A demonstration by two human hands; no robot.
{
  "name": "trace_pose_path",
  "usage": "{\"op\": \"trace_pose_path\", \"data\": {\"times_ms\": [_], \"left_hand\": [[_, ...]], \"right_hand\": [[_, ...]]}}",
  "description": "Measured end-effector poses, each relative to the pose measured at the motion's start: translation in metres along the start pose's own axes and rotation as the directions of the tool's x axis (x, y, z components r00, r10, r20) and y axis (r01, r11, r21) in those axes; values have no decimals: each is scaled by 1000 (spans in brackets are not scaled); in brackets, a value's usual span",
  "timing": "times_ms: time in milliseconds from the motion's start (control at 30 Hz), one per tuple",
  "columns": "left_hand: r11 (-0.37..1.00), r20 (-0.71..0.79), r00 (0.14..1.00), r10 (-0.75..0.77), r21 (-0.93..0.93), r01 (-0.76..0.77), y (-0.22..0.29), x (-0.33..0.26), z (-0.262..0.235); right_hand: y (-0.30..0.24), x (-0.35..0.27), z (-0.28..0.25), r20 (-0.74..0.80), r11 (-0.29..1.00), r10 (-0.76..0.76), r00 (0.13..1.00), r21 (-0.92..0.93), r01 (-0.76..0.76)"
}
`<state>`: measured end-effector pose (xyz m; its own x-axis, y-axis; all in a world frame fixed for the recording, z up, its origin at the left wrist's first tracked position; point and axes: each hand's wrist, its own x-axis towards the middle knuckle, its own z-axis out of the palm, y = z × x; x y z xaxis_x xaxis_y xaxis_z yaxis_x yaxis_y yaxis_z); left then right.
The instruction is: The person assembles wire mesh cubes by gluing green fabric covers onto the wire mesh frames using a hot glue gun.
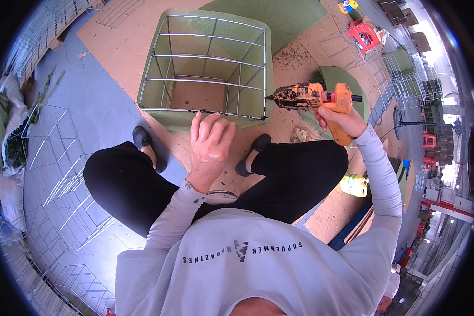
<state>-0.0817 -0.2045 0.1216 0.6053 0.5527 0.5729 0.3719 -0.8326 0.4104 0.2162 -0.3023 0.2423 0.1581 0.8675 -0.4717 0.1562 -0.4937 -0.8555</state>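
My right hand (346,122) is closed around the handle of an orange glue gun (343,100), its front end caked in black residue. The gun's nozzle points left, at the right side of a wire frame (205,55) near its lower right corner. Green mesh sheet (270,58) wraps around this box-shaped frame. Along the frame's near wire runs a lumpy black bead of glue (229,115). My left hand (211,147) has its fingers stretched out, with the tips at that near edge beside the bead. Nothing shows in its grasp.
The frame rests on a brown board (116,47) over a grey floor. More wire frames (52,142) lie at the left, others at the far right. A red stool (363,36) stands at the back right. A yellow-green bottle (354,185) is beside my right knee.
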Motion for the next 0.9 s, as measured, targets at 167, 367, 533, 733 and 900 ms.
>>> {"op": "trace_pose_path", "data": {"times_ms": [167,367,533,733,900], "left_hand": [[1000,-15,1000,-22,1,22,0,0,0],[1000,-24,999,-26,-11,26,1,2,-2],[1000,-26,999,-25,-10,25,0,1,-1],[999,-25,999,-34,-22,33,1,2,-2],[999,-18,999,-37,-23,37,1,2,-3]], "right_hand": [[0,6,-1,-29,999,-12,1000,32,13],[0,11,-6,-52,1000,-8,999,8,9],[-2,15,-5,-47,1000,-25,999,12,25],[-1,21,-6,-63,999,-31,998,31,33],[-1,29,-9,-80,998,-42,996,36,45]]}}
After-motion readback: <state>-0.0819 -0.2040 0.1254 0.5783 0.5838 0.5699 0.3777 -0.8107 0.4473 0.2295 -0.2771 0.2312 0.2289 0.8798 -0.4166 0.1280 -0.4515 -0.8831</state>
